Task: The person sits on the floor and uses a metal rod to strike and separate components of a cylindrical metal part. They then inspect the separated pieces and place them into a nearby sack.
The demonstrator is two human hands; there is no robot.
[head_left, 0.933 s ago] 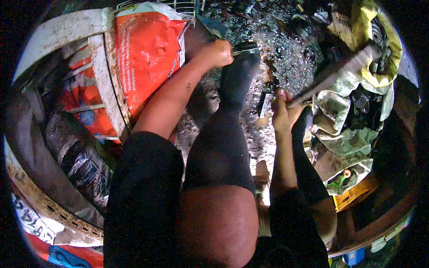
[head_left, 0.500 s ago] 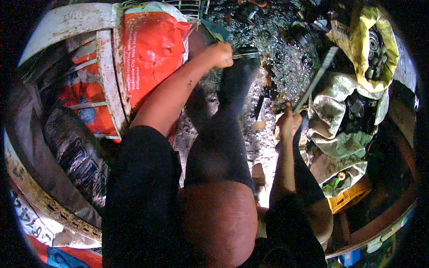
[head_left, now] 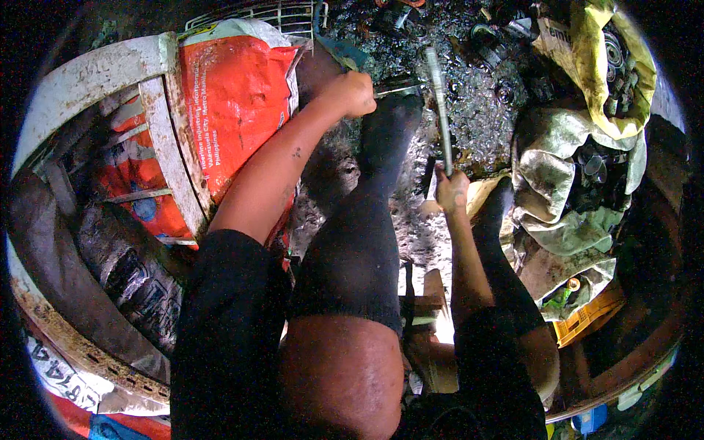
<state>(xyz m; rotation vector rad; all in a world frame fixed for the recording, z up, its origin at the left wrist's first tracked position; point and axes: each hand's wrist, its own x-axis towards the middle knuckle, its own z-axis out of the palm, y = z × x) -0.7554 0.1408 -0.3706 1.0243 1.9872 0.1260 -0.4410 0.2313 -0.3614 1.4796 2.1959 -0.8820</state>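
Note:
My left hand [head_left: 356,94] is a closed fist around the end of a thin metal piece [head_left: 397,90]. The piece sticks out rightward, by my dark-covered left foot; its exact kind is unclear. In my right hand [head_left: 452,191] is a long grey metal bar [head_left: 441,110], gripped at its lower end. It stands nearly upright in the view, its top leaning slightly left, and its far end is over a heap of small, dark, oily metal scrap [head_left: 473,110]. The bar and the thin piece are apart.
A red printed sack [head_left: 238,95] lies at the left beside a rusty white metal frame [head_left: 165,125]. To the right stand a yellow-rimmed sack [head_left: 636,117] of metal parts and an open grey-white sack [head_left: 546,158]. A yellow crate [head_left: 590,315] sits below them.
The bar has swung from a rightward slant to nearly upright, and my right hand has moved left and slightly up. My left hand still grips the thin metal piece, almost in place.

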